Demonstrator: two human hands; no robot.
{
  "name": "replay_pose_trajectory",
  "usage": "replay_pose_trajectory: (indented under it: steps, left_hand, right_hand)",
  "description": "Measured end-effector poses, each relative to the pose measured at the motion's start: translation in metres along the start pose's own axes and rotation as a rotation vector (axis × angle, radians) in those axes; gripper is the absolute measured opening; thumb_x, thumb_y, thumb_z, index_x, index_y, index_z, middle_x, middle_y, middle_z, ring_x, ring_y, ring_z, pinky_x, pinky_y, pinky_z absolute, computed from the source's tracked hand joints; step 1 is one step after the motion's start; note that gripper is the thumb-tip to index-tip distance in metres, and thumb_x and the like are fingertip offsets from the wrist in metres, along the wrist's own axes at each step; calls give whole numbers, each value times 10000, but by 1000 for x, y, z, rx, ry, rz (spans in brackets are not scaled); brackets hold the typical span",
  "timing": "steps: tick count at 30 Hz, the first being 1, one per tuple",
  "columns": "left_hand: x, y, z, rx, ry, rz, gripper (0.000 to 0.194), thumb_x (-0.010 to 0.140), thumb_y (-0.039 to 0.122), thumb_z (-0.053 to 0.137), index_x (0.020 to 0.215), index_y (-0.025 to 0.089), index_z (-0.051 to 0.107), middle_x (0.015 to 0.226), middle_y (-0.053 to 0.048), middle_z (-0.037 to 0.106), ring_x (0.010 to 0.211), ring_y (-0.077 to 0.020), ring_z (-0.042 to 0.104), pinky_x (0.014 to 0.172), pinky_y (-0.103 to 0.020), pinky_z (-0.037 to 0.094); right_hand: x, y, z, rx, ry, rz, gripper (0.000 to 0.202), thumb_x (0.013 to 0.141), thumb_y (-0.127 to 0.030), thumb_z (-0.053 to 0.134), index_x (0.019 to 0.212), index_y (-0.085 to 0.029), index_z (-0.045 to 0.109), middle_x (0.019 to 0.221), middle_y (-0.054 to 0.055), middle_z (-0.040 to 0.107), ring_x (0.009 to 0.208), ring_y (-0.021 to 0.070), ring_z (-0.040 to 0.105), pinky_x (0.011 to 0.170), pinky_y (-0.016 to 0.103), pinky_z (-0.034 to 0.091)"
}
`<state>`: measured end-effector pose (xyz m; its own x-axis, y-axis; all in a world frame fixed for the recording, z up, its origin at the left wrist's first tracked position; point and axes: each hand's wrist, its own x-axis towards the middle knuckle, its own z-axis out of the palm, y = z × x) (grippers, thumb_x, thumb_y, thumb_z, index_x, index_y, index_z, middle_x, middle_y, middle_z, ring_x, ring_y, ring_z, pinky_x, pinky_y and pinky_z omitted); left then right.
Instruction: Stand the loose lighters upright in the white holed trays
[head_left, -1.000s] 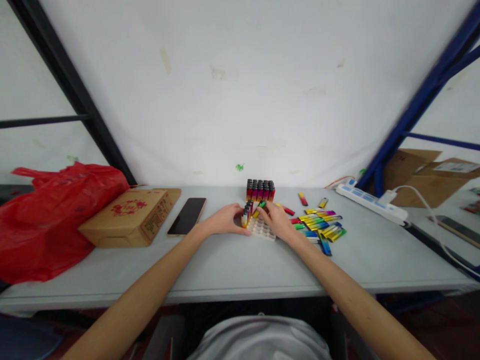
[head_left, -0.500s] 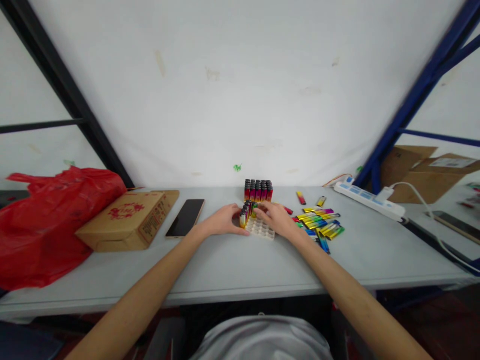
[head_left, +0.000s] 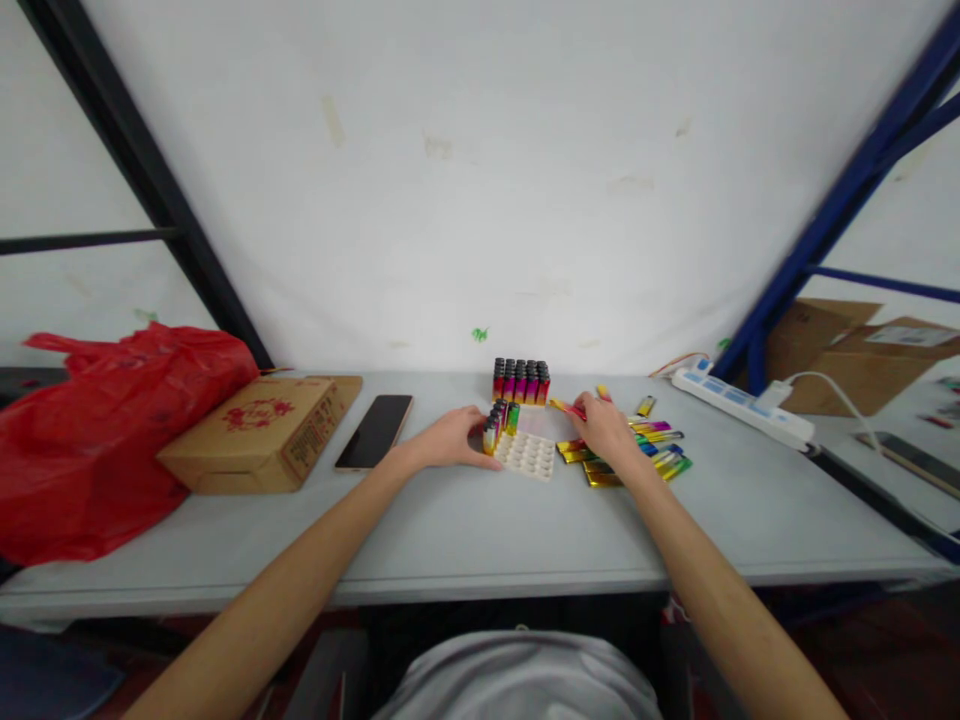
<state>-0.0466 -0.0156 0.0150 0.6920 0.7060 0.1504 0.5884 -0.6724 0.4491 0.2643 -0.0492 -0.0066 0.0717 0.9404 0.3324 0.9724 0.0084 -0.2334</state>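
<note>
A white tray with round holes lies on the table, with several lighters upright along its left side and a green one beside them. My left hand curves around the tray's left edge, thumb in front and fingers behind, against the lighters. To the right, my right hand has its fingers closed on a red and yellow lighter at the edge of a loose pile of colourful lighters. Behind the tray stands a block of red and purple lighters with black tops.
On the left are a black phone, a cardboard box and a red plastic bag. A white power strip with a cable lies at the right, near an open carton and another phone.
My right hand has moved right, from the tray to the loose lighters, and taken hold of one. The green lighter now shows standing in the tray. My left hand stays at the tray.
</note>
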Motion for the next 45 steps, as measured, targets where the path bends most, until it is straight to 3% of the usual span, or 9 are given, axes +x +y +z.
replay_pose_trajectory:
  steps: [5,11,16,19,22,24,30,40,45]
  left_hand:
    - [1,-3,1,19,-11,31,676,625,780,780,917,186,642,945,-67,652,847,-276,628,717,-340,458]
    - [1,0,-1,38,-12,24,674,630,796,766,890,189,630,922,-60,637,821,-264,614,696,-334,438]
    - [0,1,-1,34,4,12,668,619,784,781,886,189,634,905,-58,642,804,-259,610,686,-330,435]
    - [0,0,-1,37,1,17,679,619,792,775,896,187,636,917,-64,647,814,-264,616,695,-331,441]
    - [1,0,0,51,-6,21,694,625,807,760,905,184,634,929,-66,650,833,-269,621,711,-333,446]
    - [1,0,0,52,0,18,687,626,800,762,902,183,637,920,-61,649,826,-264,617,706,-328,442]
    - [0,1,0,61,-3,28,670,635,786,768,891,180,642,912,-59,643,807,-256,611,699,-327,437]
    - [1,-2,2,56,17,43,671,625,779,779,887,174,652,904,-60,641,797,-250,604,698,-328,435]
    - [1,-1,1,56,10,28,676,623,772,785,908,174,652,910,-58,649,800,-251,606,698,-327,436]
  right_hand:
    - [4,-11,-4,396,134,-11,304,944,-491,593,1014,-203,661,778,50,716,735,224,658,750,340,472]
    - [5,-23,-7,809,201,36,496,872,-678,565,793,-194,633,793,56,684,779,211,636,755,338,515]
    - [-1,-39,-8,1259,69,120,504,870,-729,532,888,-225,546,803,19,644,695,170,626,661,312,546]
    - [-6,-49,-9,1385,-50,106,475,871,-722,550,940,-256,496,636,-71,506,503,119,479,509,249,460]
    - [-9,-55,-9,1320,-116,108,481,867,-733,549,907,-257,489,557,-114,314,427,91,282,415,209,260]
    - [-10,-56,-6,1173,-85,83,506,874,-745,525,834,-241,495,558,-97,312,451,94,274,430,227,213]
    - [-16,-61,-2,710,66,-30,603,901,-705,481,564,-216,381,563,-31,343,571,119,344,541,280,218]
    - [-20,-72,-5,635,132,-63,397,876,-481,442,582,-215,434,555,-22,413,572,135,405,573,284,249]
    - [-20,-70,-5,624,138,-103,434,929,-518,445,614,-220,425,562,-30,424,576,136,415,583,283,262]
